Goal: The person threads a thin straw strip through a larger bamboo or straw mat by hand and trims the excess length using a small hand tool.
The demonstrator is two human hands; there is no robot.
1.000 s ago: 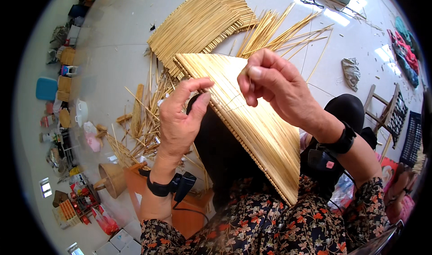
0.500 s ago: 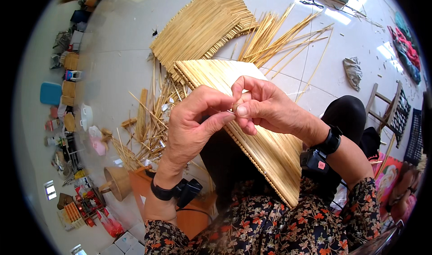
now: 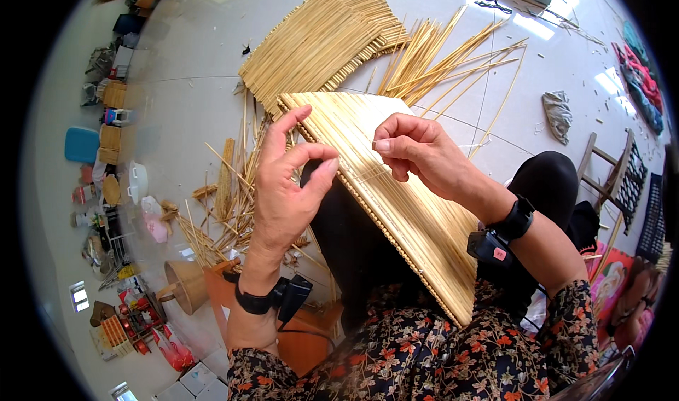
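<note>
A mat of pale straw stalks (image 3: 424, 238) lies slanted across my lap, with a ridged, bound edge. Over its upper left edge is my left hand (image 3: 286, 171), thumb and forefinger pinched together and the other fingers lifted. My right hand (image 3: 424, 150) is a little above the mat, thumb and forefinger closed. A fine pale thread (image 3: 463, 146) trails from its right side, and faint strands seem to run between the two hands. Something small and brown shows at my right fingertips; its kind is unclear.
Stacked straw mats (image 3: 308, 44) lie on the tiled floor ahead, beside loose stalks (image 3: 431, 58). Stalk scraps (image 3: 230, 196) are heaped on the left. A grey cloth (image 3: 557, 114) and a small chair (image 3: 608, 175) are at right. Boxes and household goods line the left wall.
My hands, close together before, have moved apart. The left has gone left with its forefinger and thumb still pinched; the right has shifted slightly right and up.
</note>
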